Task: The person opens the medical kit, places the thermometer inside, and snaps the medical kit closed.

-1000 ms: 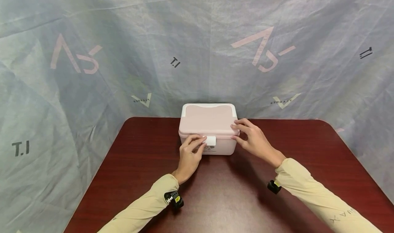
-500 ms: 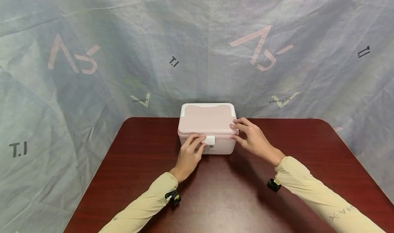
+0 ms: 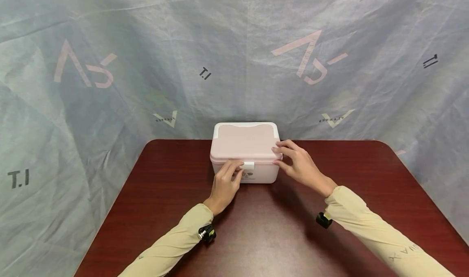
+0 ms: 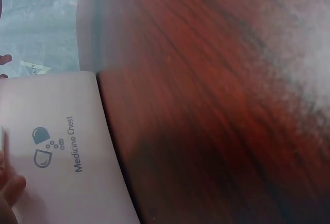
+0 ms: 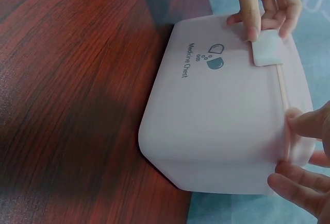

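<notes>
A pale pink medicine chest (image 3: 245, 142) with a white-trimmed lid stands at the back of the table, lid down. Its front bears a pill drawing and the words "Medicine Chest". My left hand (image 3: 224, 185) pinches the left end of the white latch (image 3: 248, 165) between thumb and fingers; the latch tilts outward at its lower edge in the right wrist view. My right hand (image 3: 300, 165) holds the lid's right front corner, thumb (image 5: 304, 123) at the front seam and fingers round the side. In the left wrist view only fingertips (image 4: 14, 188) of the left hand show.
The dark red wooden table (image 3: 253, 236) has rounded far corners. Behind it hangs a grey printed cloth (image 3: 234, 45), close to the chest's back. Black wrist cameras (image 3: 207, 233) are strapped below both sleeves.
The latch's lower edge has swung outward and up a little with the left fingers. The right hand keeps its place on the chest's corner. The head view has shifted slightly.
</notes>
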The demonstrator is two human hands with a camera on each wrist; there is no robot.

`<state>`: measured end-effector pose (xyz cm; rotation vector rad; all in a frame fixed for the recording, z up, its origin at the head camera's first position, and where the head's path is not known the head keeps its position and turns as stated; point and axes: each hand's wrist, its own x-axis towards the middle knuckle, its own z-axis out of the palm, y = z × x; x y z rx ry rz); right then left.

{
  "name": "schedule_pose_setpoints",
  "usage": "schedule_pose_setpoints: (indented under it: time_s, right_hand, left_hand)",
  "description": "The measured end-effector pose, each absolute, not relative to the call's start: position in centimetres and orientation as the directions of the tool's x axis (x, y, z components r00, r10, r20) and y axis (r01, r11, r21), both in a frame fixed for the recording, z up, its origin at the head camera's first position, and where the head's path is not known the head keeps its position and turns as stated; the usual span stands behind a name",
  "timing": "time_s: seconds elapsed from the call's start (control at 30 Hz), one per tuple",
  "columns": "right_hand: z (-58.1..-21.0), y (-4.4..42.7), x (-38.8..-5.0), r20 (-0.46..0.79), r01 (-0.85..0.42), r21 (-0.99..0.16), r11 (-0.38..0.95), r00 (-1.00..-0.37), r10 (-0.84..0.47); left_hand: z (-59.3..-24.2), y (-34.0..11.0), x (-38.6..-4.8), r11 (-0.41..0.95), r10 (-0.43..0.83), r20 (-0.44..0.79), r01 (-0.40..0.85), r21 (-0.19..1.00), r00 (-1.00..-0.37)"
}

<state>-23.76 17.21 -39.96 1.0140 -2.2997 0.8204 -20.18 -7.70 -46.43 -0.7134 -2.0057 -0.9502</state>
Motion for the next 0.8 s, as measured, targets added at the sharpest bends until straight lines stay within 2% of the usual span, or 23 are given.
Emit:
schedule_pose_setpoints:
  time_s: [0.17,0.4,0.63,0.8]
  right_hand:
    - [-40.1,17.3,-23.7,0.644,-0.766,-0.368,0.526,-0.619,-0.45]
    - [-40.2,17.7,-23.8,0.63,-0.75,-0.448,0.487,-0.651,-0.424]
    - [-40.0,18.3,-23.6,0.612,-0.744,-0.498,0.445,-0.665,-0.427]
    - [-39.4,19.1,-23.2,0.555,-0.7,-0.533,0.476,-0.713,-0.429]
  left_hand:
    - [-46.4,-7.7,-20.2,0.536,0.164,0.83,0.755,0.378,-0.533]
    - [-46.4,-7.8,-20.6,0.516,0.182,0.85,0.784,0.345,-0.494]
    - [-45.6,-8.6,-20.3,0.484,0.242,0.799,0.783,0.392,-0.55]
    - [-44.8,-10.3,-19.8,0.503,0.226,0.78,0.755,0.42,-0.584]
